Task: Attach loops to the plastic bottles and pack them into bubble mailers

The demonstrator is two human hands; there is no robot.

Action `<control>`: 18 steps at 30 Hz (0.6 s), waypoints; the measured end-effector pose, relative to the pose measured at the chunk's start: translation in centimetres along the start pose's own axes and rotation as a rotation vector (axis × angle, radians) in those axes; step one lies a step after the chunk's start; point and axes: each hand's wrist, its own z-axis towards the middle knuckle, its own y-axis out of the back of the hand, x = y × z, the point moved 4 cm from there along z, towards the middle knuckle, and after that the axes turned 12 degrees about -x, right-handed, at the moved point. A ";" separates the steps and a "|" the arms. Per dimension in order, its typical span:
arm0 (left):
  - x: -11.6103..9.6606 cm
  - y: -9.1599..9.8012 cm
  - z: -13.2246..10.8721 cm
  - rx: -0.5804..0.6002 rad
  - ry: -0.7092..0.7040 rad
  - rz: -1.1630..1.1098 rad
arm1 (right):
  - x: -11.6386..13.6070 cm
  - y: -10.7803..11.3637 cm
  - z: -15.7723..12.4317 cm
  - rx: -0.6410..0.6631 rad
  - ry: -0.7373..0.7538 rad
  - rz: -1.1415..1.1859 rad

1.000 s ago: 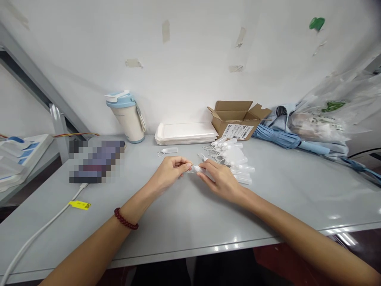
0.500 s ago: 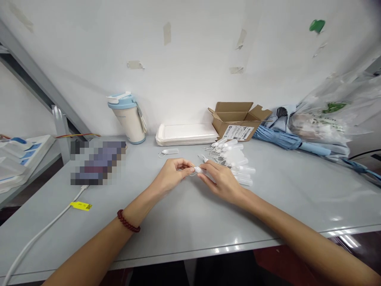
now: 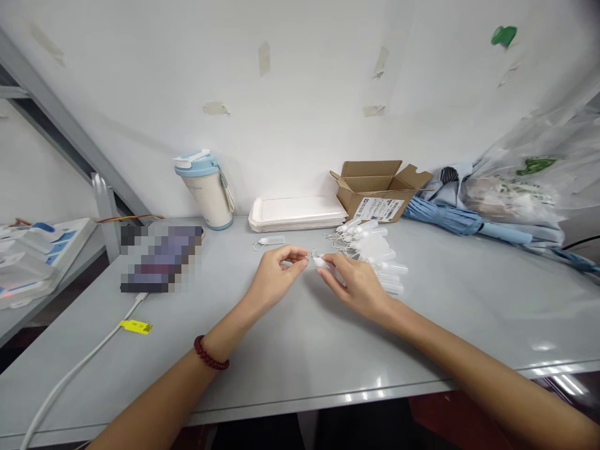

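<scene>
Between thumb and fingers, my right hand (image 3: 354, 278) pinches a small clear plastic tube (image 3: 318, 261) with a white cap pointing left and a thin cord at its end. My left hand (image 3: 276, 272) is just left of that cap, thumb and fingertips drawn together; whether they grip the cord is too small to tell. Behind my right hand lies a pile of similar tubes (image 3: 372, 240) with cord loops. One single tube (image 3: 272, 240) with its cord lies apart, beyond my left hand.
A stack of white trays (image 3: 300, 215) stands by the wall beside an open cardboard box (image 3: 375, 200). To the left are a tumbler (image 3: 206, 194) and a blurred phone (image 3: 164, 259) on a white cable (image 3: 89, 350). A folded blue umbrella (image 3: 445, 215) and plastic bags (image 3: 510, 187) lie right.
My left fingertips have come slightly away from the tube's cap, leaving a small gap. My right hand still holds the tube. The whole view has shifted a little.
</scene>
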 end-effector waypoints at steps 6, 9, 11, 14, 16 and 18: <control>-0.2 0.0 -0.5 -0.034 -0.051 0.091 | -0.2 -0.4 0.0 0.042 -0.021 0.020; 0.0 -0.1 -0.6 -0.064 -0.054 0.084 | -0.2 -0.6 -0.2 0.044 -0.017 0.063; 0.0 -0.2 -0.8 -0.071 -0.061 0.065 | -0.2 -0.7 -0.3 0.040 -0.007 0.073; -0.2 -0.3 -0.9 -0.071 -0.073 0.049 | -0.1 -0.6 -0.4 0.031 0.008 0.068; -0.3 -0.2 -0.9 -0.071 -0.072 0.053 | 0.0 -0.6 -0.4 0.031 0.017 0.064; -0.3 -0.2 -0.9 -0.069 -0.074 0.060 | 0.1 -0.5 -0.4 0.037 0.026 0.064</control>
